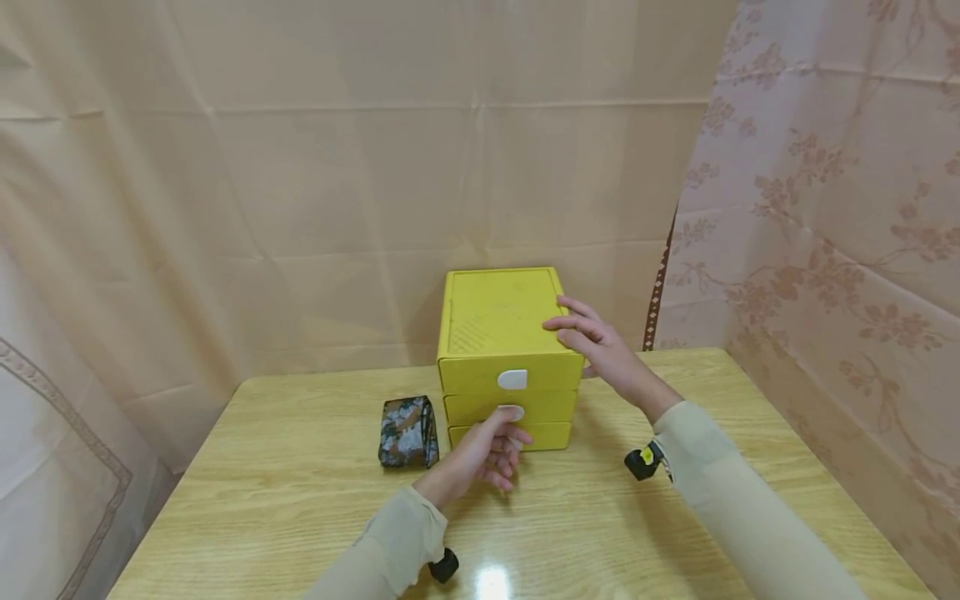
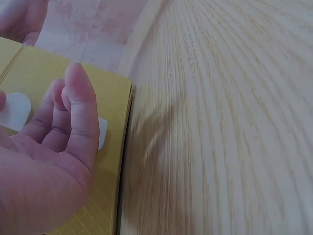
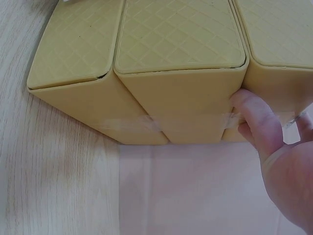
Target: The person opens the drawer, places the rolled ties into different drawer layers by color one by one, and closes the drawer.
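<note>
From the head, one yellow drawer box (image 1: 504, 321) stands on one desk (image 1: 315, 492), just off centre toward 5 o'clock; a single camouflage pouch (image 1: 407, 432) lies at the box's 8 o'clock. The left hand (image 1: 482, 454) is between its 6 and 7 o'clock, thumb at the middle handle (image 1: 517, 412); whether that grip pinches or merely touches, I cannot tell. The right hand (image 1: 603, 350) rests over the top edge at 3 o'clock, its grip relaxed rather than clenched. Any pull would go best straight toward 6 o'clock, with the right hand bracing lightly.

From the left wrist, the middle handle sits at 9 o'clock; bent fingers partly cover the bottom handle (image 2: 102, 133), and would do well to clear it. Adding the top handle (image 1: 513, 380), seen from the head, makes three handles for two hands.

From the right wrist, three drawers (image 3: 181, 39) span 12 o'clock, the right hand at 4 o'clock, one digit near a seam; better to rest clear of it.
</note>
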### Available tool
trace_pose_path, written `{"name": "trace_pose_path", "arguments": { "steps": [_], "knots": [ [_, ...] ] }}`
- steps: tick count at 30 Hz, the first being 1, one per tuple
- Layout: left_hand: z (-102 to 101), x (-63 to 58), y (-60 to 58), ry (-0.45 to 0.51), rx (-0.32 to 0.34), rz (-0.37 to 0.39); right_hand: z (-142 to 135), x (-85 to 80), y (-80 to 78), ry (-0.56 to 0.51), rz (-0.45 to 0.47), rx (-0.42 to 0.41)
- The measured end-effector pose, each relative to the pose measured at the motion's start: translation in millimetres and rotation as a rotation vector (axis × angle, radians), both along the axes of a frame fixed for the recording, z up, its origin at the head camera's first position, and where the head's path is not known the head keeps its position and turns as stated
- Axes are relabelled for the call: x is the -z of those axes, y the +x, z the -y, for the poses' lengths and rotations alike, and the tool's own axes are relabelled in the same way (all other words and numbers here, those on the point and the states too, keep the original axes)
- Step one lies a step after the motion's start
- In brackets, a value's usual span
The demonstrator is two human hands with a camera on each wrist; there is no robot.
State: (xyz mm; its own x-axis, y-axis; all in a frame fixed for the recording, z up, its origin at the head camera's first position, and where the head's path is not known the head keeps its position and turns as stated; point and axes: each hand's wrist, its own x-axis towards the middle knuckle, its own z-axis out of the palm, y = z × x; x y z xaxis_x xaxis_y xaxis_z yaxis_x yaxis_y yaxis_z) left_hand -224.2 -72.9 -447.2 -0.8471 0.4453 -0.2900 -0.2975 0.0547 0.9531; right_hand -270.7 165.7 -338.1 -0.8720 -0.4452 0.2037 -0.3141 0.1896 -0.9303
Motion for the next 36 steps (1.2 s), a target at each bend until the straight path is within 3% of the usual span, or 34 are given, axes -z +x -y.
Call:
{"name": "trace_pose_path", "arguments": {
  "steps": [11,25,36],
  "knots": [
    [10,5.0,1.6,0.030,0.013,0.010,0,-5.0,4.4,-0.003,0.004,0.011],
    [16,10.3,6.2,-0.005,0.010,0.023,2,-7.4,6.3,0.013,-0.004,0.021],
    [14,12.7,13.1,-0.096,-0.001,0.046,1,-3.1,3.5,-0.006,-0.009,0.006]
  ]
}}
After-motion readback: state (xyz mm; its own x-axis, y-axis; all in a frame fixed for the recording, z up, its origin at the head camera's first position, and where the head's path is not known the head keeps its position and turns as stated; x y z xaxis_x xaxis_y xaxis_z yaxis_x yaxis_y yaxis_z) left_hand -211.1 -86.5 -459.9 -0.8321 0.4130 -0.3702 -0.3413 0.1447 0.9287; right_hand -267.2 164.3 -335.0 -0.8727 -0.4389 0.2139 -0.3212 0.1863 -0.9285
